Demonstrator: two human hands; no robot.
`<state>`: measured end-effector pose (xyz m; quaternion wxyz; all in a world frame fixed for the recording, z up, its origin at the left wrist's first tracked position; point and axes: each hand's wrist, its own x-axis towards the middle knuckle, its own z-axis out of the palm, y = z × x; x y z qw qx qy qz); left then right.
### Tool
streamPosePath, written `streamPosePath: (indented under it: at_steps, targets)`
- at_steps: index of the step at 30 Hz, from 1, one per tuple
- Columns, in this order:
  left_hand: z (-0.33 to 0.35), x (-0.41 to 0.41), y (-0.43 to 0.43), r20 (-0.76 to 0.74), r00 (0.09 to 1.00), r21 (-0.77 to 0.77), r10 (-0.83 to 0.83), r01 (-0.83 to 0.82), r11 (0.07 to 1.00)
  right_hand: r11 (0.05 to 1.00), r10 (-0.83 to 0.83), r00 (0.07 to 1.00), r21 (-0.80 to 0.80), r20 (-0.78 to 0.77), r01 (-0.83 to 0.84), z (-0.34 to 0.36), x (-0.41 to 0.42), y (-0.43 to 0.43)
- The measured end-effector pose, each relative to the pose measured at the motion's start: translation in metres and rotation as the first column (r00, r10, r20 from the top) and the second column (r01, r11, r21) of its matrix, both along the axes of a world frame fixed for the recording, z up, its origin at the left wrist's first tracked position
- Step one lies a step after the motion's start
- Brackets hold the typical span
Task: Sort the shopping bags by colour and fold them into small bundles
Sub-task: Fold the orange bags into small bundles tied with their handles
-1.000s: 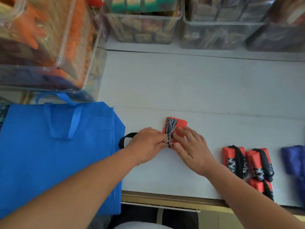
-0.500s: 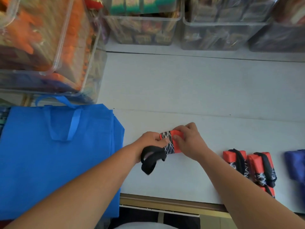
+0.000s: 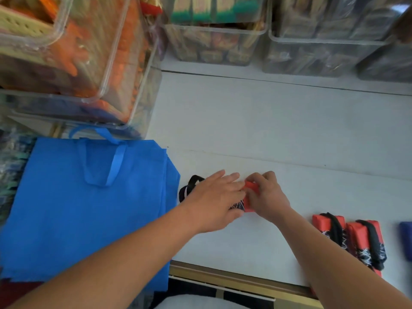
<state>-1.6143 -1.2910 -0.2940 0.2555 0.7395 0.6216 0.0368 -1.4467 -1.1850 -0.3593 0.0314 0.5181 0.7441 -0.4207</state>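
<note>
Near edge, right: two finished bundles [image 3: 330, 226], red with black straps round them, lie side by side on the table [image 3: 278, 121]. A dark blue item [image 3: 406, 235] beside them is cut off by the frame.
Near edge, left: a blue shopping bag [image 3: 89, 197] lies flat and unfolded, partly over the table edge.
Right hand [image 3: 267, 197]: curled round the right end of the red bundle [image 3: 252, 188] and gripping it.
Left hand [image 3: 214, 197]: fingers almost straight, laid flat on the left part of the same bundle. It presses and does not clench.
Red bundle: on the table between the two hands, near the middle of the front edge.
Black strap [image 3: 189, 188]: a loop comes out from under the left hand, toward the blue bag.
Relation for the next move: the bundle's long axis seems to run left to right, and the free strap lies on the left hand's side. So I judge the left hand is the one to bring the strap round the bundle.
Hidden: the left thumb and most of the bundle are covered, so I cannot tell if the thumb holds the strap.
Far: clear bins [image 3: 211, 41] with blurred coloured contents stand along the back.
</note>
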Motion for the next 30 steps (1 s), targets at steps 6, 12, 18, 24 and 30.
streamPosePath:
  at_steps: [6,12,18,24,30]
  targets:
    - [-0.057,0.009,-0.028,0.046,0.984,-0.02,0.175,-0.174,0.984,0.992,-0.006,1.0,0.13,-0.013,0.007,0.001,-0.002,-0.007]
    - [-0.071,0.009,-0.034,0.129,0.966,0.006,0.225,-0.227,0.974,0.841,0.327,0.944,0.468,-0.04,-0.271,-0.02,0.0,-0.053]
    - [-0.069,-0.009,-0.046,0.131,0.967,0.111,0.219,-0.234,0.966,0.8,0.436,0.857,0.318,0.273,-0.509,-0.047,0.005,-0.05]
    - [-0.033,-0.03,-0.068,0.059,0.955,-0.227,0.291,-0.271,0.935,0.804,0.431,0.807,0.233,0.405,-0.546,-0.064,0.005,-0.046]
    - [0.01,-0.046,-0.09,0.484,0.393,-0.462,0.782,-0.644,0.61,0.857,0.285,0.891,0.322,0.354,-0.402,-0.02,-0.008,-0.062]
